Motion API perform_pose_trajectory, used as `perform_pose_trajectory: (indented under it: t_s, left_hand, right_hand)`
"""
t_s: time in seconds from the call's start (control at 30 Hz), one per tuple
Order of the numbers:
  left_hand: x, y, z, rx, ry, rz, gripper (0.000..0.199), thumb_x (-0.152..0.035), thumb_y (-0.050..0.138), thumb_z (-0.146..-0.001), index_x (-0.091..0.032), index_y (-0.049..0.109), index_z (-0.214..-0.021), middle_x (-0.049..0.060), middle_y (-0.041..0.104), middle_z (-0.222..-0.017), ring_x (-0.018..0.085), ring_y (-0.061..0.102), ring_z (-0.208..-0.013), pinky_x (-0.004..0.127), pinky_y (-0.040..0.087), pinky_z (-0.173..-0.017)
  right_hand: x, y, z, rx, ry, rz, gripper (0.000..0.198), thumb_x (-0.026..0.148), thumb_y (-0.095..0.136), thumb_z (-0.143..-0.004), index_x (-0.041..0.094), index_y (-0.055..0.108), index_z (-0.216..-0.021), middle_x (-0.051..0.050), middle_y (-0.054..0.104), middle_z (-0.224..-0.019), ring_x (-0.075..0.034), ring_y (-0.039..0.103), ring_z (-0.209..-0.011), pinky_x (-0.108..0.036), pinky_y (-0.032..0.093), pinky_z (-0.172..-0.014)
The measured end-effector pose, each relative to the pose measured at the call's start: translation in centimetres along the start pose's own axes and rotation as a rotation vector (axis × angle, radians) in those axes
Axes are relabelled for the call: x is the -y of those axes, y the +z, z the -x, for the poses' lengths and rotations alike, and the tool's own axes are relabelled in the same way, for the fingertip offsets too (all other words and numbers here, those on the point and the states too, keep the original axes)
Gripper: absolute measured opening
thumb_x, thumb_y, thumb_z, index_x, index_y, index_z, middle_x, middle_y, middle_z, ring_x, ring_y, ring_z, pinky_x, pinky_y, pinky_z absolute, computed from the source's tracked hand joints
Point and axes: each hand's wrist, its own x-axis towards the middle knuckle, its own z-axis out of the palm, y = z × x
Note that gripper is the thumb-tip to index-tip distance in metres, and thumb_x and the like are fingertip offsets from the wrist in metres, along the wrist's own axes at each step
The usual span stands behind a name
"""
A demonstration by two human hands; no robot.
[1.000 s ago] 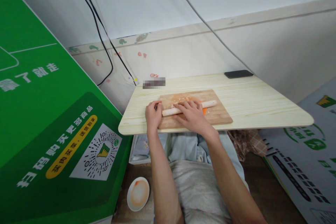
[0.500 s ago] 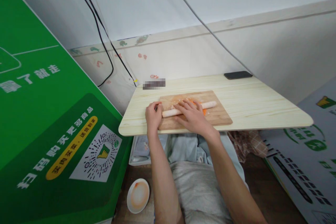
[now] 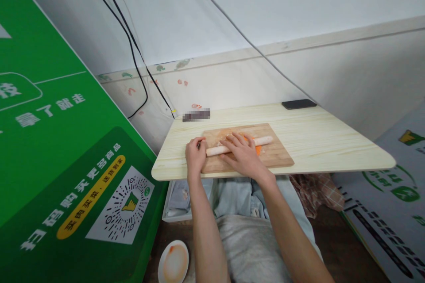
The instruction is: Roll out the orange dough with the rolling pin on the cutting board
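Note:
A wooden cutting board (image 3: 279, 155) lies on the table near its front edge. Across it rests a pale rolling pin (image 3: 217, 150), over orange, flattened material (image 3: 258, 150) that is partly hidden by the pin and my fingers. My right hand (image 3: 243, 154) lies on the middle of the pin, fingers stretched out and somewhat spread. At the board's left edge, beside the pin's left end, my left hand (image 3: 195, 155) is closed with curled fingers against the board. Pale crumbs and orange smears mark the wood around the pin.
A black phone (image 3: 299, 104) lies at the back of the pale table (image 3: 338, 152). A blurred-out item (image 3: 196, 115) sits at the back left. Below stand a stained white dish (image 3: 173, 263) and a white box (image 3: 177, 218). A green panel (image 3: 109, 203) flanks the left side.
The camera view has tilted up slightly, so the table sits lower in the picture. Both hands and the rolling pin keep nearly the same places on the board.

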Motion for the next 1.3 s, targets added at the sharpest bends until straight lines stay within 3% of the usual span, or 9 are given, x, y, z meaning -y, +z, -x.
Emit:
perform_pose_trajectory:
  t_s: [0.2, 0.5, 0.8, 1.07, 1.3]
  left_hand:
    - [-0.1, 0.1, 0.1, -0.013, 0.011, 0.019, 0.026, -0.030, 0.058, -0.102, -0.022, 0.082, -0.107, 0.012, 0.085, -0.115, 0.029, 0.077, -0.108, 0.048, 0.061, -0.108]
    - [0.1, 0.3, 0.0, -0.010, 0.009, 0.016, 0.025, -0.030, 0.059, -0.101, -0.023, 0.082, -0.106, 0.012, 0.085, -0.115, 0.030, 0.077, -0.109, 0.048, 0.060, -0.107]
    - [0.6, 0.4, -0.1, 0.000, 0.014, 0.038, 0.027, -0.032, 0.057, -0.102, -0.022, 0.081, -0.107, 0.012, 0.084, -0.116, 0.029, 0.077, -0.110, 0.046, 0.060, -0.106]
    - [0.3, 0.3, 0.0, -0.007, 0.013, 0.024, 0.025, -0.030, 0.058, -0.102, -0.023, 0.082, -0.107, 0.012, 0.084, -0.115, 0.029, 0.078, -0.110, 0.047, 0.061, -0.107]
    - [0.1, 0.1, 0.1, -0.002, -0.001, 0.026, 0.025, -0.028, 0.059, -0.102, -0.022, 0.083, -0.108, 0.012, 0.085, -0.115, 0.028, 0.078, -0.109, 0.047, 0.061, -0.107]
  right_hand:
    - [-0.2, -0.5, 0.7, 0.062, -0.016, -0.011, 0.057, 0.049, 0.057, -0.114, 0.027, 0.060, -0.167, -0.014, 0.058, -0.174, -0.035, 0.042, -0.168, -0.066, 0.022, -0.138]
    - [0.3, 0.4, -0.4, 0.001, 0.035, 0.020, 0.053, 0.044, 0.064, -0.112, 0.026, 0.066, -0.161, -0.015, 0.059, -0.173, -0.036, 0.039, -0.170, -0.065, 0.021, -0.140]
    - [0.3, -1.1, 0.8, 0.135, 0.030, -0.040, 0.061, 0.048, 0.062, -0.113, 0.024, 0.057, -0.169, -0.014, 0.052, -0.178, -0.034, 0.037, -0.172, -0.066, 0.016, -0.141]
    - [0.4, 0.5, -0.5, -0.013, 0.042, 0.019, 0.052, 0.044, 0.065, -0.111, 0.026, 0.067, -0.160, -0.015, 0.058, -0.173, -0.036, 0.039, -0.170, -0.064, 0.021, -0.139]
    - [-0.1, -0.4, 0.7, 0.064, 0.006, -0.004, 0.060, 0.052, 0.059, -0.113, 0.026, 0.059, -0.168, -0.018, 0.056, -0.174, -0.036, 0.042, -0.168, -0.066, 0.025, -0.137]
